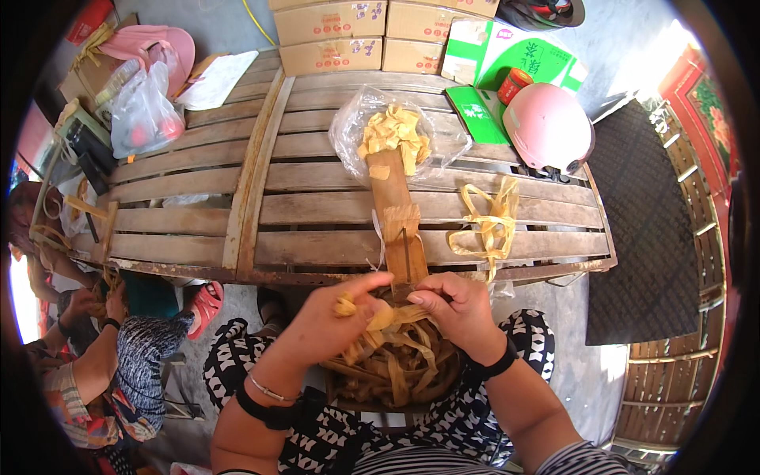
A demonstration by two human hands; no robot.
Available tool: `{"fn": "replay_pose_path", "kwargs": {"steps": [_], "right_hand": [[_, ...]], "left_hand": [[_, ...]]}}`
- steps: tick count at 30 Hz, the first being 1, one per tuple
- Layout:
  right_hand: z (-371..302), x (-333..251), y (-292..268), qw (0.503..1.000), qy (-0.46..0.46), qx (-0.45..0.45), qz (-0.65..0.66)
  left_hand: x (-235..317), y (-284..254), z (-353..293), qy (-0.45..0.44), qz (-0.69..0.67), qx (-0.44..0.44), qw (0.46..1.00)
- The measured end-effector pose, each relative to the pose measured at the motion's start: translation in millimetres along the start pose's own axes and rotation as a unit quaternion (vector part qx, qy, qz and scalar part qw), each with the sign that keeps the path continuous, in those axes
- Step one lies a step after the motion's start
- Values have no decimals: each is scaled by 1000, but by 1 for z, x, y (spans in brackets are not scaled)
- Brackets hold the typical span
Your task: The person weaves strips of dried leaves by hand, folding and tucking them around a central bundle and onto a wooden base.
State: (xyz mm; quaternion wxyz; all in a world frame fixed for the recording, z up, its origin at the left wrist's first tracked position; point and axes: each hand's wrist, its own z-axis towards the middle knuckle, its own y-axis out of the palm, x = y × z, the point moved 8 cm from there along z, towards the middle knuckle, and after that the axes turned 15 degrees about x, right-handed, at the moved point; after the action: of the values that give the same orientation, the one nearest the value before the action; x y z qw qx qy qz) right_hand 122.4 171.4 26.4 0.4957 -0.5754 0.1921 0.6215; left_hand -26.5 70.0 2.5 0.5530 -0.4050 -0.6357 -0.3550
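Note:
My left hand point(332, 321) is closed around a bundled end of a pale yellow strip point(396, 317); its index finger points toward the board. The strip's other end is pinched between the thumb and fingers of my right hand point(463, 313). Beneath both hands, a container on my lap holds a heap of yellow-brown strips point(404, 364). Just beyond my fingertips lies the near end of a narrow wooden board point(388, 186), with a thin dark piece fixed along it. Its far end reaches a clear plastic bag point(348, 134) with crumpled yellow pieces point(400, 131).
On the slatted table point(317, 210) lies a loose yellow bundle point(491, 222) to the right. Behind it are a pink helmet point(548, 127), green cardboard point(479, 115) and stacked cartons point(332, 55). A plastic bag point(146, 119) stands far left. Another person's hands point(103, 301) work at left.

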Motion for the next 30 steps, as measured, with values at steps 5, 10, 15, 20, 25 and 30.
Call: {"fn": "replay_pose_path", "kwargs": {"steps": [5, 10, 15, 20, 25, 30], "right_hand": [[1, -5, -16, 986, -95, 78, -111], [2, -3, -26, 982, -74, 122, -127], [1, -7, -26, 979, -90, 113, -147], [0, -2, -29, 980, -91, 147, -99], [4, -6, -34, 985, -59, 136, -93], [5, -2, -32, 993, -23, 105, -51]], "left_hand": [[-18, 15, -8, -199, -122, -43, 971], [-26, 20, -5, -155, -33, -61, 985], [-28, 30, -10, -194, -34, -84, 977], [-34, 45, -14, -185, -49, -91, 977], [-30, 24, -2, -121, 37, 1, 992], [-34, 14, 4, -45, 85, 66, 993]]}}
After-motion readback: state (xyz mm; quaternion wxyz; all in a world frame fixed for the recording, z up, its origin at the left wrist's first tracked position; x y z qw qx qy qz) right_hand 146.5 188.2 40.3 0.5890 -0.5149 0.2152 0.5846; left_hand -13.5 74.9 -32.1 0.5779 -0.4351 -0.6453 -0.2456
